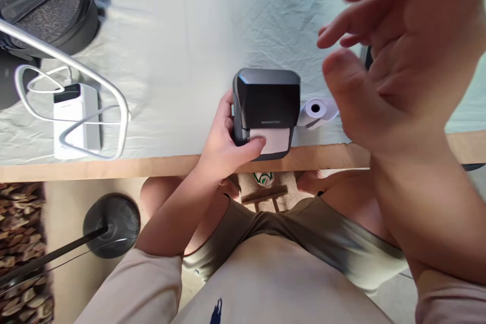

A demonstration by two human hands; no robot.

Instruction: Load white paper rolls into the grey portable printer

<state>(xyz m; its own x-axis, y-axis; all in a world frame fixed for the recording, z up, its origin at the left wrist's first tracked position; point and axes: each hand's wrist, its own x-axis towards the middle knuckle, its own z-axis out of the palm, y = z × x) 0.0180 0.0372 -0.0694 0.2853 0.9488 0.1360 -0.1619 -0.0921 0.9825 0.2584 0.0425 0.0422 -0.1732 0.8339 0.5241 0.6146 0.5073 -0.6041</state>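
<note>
My left hand (224,149) grips a dark label printer (270,101) by its left side, close to the table's front edge. White label paper (275,140) shows at the printer's front, and my left thumb lies on it. To the right of the printer, a roll of white paper (316,108) rests on the cloth with its dark core hole facing up. My right hand (398,55) is raised high over the table on the right, palm turned inward, fingers apart and holding nothing. Behind it, a dark object is mostly hidden.
A white power bank (78,124) with a looped white cable (120,106) lies on the left. Behind it stands a black bag (49,15). The wooden table edge (167,168) runs across in front of my lap. A round black stand base (112,225) is on the floor.
</note>
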